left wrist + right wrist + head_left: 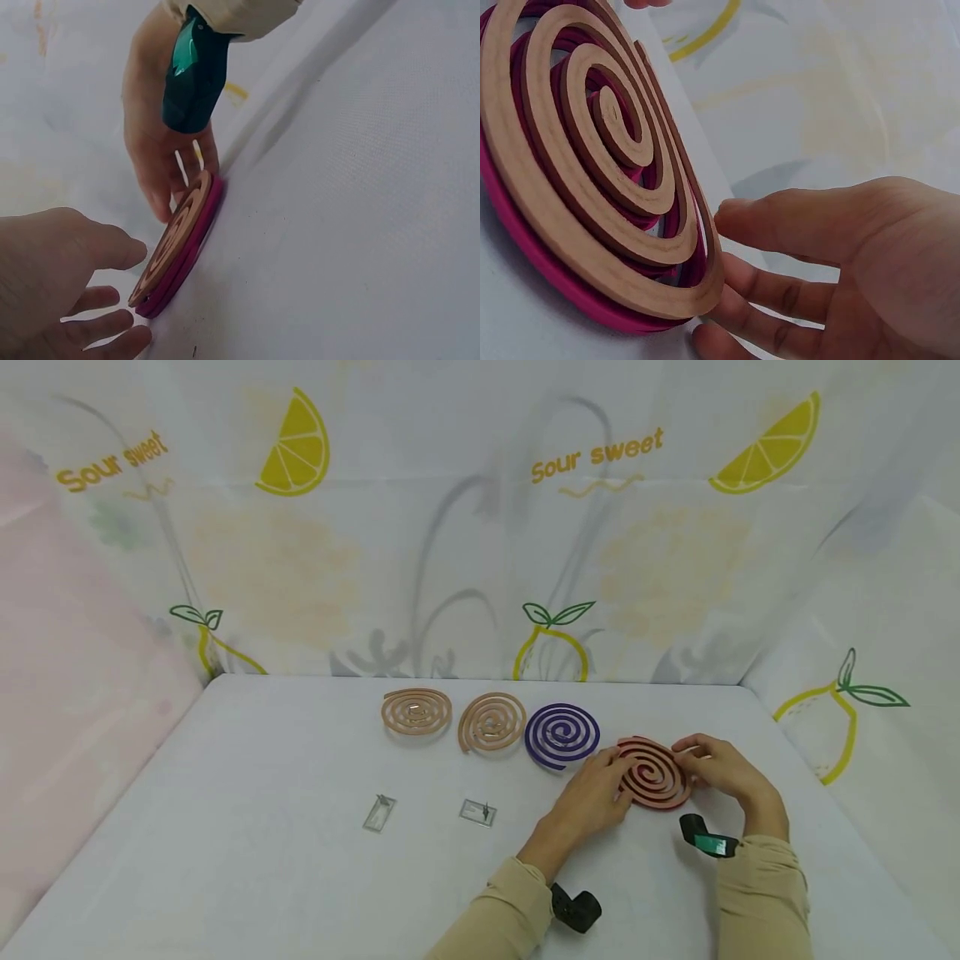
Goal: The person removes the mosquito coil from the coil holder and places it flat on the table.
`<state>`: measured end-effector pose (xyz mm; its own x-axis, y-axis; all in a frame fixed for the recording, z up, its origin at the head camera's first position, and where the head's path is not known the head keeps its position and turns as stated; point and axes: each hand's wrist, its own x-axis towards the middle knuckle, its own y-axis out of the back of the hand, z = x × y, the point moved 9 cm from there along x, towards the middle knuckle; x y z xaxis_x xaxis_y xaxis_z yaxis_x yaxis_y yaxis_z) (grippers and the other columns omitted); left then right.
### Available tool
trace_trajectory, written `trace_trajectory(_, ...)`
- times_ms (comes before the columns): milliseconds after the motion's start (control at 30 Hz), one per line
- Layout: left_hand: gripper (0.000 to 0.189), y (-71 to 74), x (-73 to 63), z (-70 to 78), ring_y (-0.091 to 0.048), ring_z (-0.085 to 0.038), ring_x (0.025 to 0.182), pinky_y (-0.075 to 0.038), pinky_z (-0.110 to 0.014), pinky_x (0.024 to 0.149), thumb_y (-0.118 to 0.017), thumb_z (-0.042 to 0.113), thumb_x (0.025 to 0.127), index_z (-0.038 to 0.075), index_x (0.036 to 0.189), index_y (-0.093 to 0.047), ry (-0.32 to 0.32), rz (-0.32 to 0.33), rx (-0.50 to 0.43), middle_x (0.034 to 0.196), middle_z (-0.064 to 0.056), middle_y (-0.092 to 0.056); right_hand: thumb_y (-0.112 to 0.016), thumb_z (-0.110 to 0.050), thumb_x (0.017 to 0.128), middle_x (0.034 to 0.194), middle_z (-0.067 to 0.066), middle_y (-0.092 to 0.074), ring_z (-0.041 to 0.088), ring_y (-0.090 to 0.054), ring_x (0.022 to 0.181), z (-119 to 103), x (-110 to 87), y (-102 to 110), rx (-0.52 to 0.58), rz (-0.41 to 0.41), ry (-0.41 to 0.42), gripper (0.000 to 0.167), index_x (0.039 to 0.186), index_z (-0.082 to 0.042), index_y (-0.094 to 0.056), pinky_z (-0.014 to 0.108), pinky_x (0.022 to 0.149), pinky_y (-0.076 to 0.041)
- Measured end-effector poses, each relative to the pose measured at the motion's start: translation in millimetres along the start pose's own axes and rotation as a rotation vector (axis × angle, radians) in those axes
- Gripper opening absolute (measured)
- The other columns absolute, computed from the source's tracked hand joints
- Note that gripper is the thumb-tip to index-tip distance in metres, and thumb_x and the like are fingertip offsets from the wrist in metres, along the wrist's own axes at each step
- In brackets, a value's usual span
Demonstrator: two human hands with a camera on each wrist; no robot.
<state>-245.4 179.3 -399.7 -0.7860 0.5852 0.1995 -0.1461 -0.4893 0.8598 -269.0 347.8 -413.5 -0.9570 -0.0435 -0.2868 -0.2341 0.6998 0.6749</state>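
Observation:
A tan mosquito coil lies stacked on a magenta mosquito coil at the right of the table. My left hand is at the stack's left rim, thumb and fingers spread around that edge in the left wrist view. On the opposite side my right hand touches the rim; the right wrist view has its thumb and fingers right at the tan coil's edge. The tan spiral nearly lines up over the magenta one, which shows as a band beneath it. A purple coil lies just left of the stack.
Two more tan-topped coils, one left of centre and one nearer the purple coil, lie along the back. Two small metal coil stands, the left one and the right one, sit mid-table. A printed cloth backdrop rises behind.

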Motion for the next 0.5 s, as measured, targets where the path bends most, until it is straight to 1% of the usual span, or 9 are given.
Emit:
trace_trajectory(167, 0.041, 2.9, -0.1, 2.0, -0.048, -0.017, 0.128, -0.037, -0.027, 0.109, -0.058, 0.018, 0.092, 0.016, 0.132, -0.054, -0.026, 0.006, 0.011, 0.139, -0.005, -0.051, -0.047, -0.028, 0.098, 0.115, 0.028, -0.052, 0.021, -0.055, 0.084, -3.5, -0.4, 3.2, -0.03, 0.039, 0.008, 0.043, 0.125, 0.006, -0.047, 0.029, 0.069, -0.044)
trace_trajectory(233, 0.041, 3.0, -0.3, 1.8, -0.049, -0.017, 0.128, -0.039, -0.028, 0.107, -0.057, 0.019, 0.092, 0.017, 0.132, -0.054, -0.023, 0.005, 0.01, 0.139, -0.004, -0.051, -0.046, -0.027, 0.099, 0.117, 0.028, -0.052, 0.025, -0.056, 0.09, -6.4, -0.5, 5.1, -0.041, 0.064, 0.024, 0.042, 0.126, 0.006, -0.047, 0.028, 0.07, -0.045)
trace_trajectory(400, 0.04, 4.1, -1.0, -0.4, -0.051, -0.015, 0.126, -0.046, -0.026, 0.098, -0.059, 0.021, 0.091, 0.021, 0.131, -0.056, 0.002, 0.015, 0.02, 0.138, 0.001, -0.052, -0.043, -0.026, 0.1, 0.121, 0.029, -0.052, 0.036, -0.053, 0.108, -16.7, -0.9, 9.5, -0.046, 0.119, 0.082, 0.041, 0.126, 0.006, -0.047, 0.028, 0.076, -0.047)
trace_trajectory(500, 0.038, 6.0, -0.7, -0.3, -0.053, -0.012, 0.123, -0.047, -0.023, 0.095, -0.061, 0.022, 0.09, 0.022, 0.129, -0.058, -0.002, 0.026, 0.031, 0.135, 0.003, -0.055, -0.043, -0.027, 0.1, 0.122, 0.028, -0.053, 0.038, -0.053, 0.11, -22.8, -0.7, 12.1, -0.049, 0.142, 0.104, 0.041, 0.127, 0.005, -0.047, 0.032, 0.079, -0.048)
